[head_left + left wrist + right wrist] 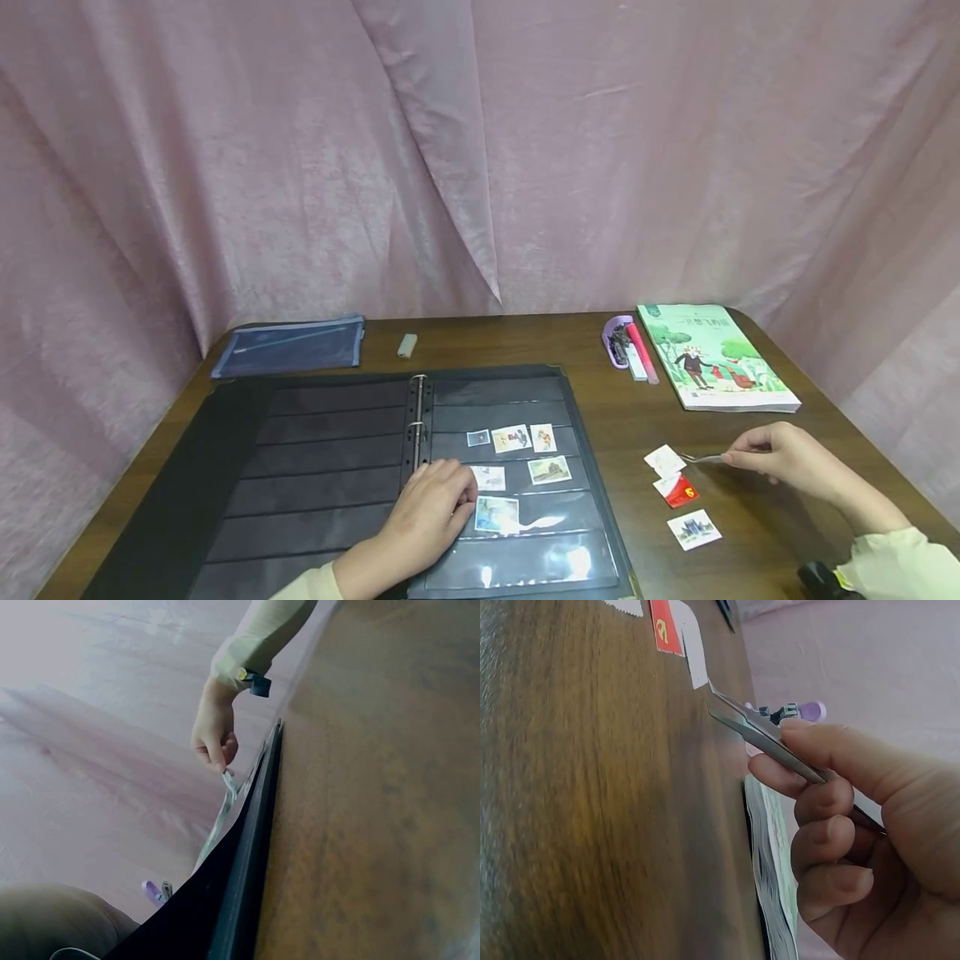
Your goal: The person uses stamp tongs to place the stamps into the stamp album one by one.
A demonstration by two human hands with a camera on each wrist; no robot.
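Observation:
My right hand (783, 462) pinches a pair of metal tweezers (769, 742) between thumb and fingers. The two tips stand apart in the right wrist view, one right at the edge of a white stamp (664, 461). That stamp overlaps a red and white stamp (681, 492) on the table, and a stamp with a building picture (694, 529) lies nearer. My left hand (427, 508) rests on the open stamp album (525, 550), by the rings, fingers loosely bent. Beside its fingertips, a pale stamp (489, 478) and a blue-green stamp (497, 514) sit in the page strips.
Higher on the album's right page are several more stamps (512, 438). Behind the album lie a blue mesh pouch (288, 346) and a small pale eraser-like block (407, 346). At the back right are a green book (716, 358), a purple-rimmed item (617, 340) and a red stick (642, 353).

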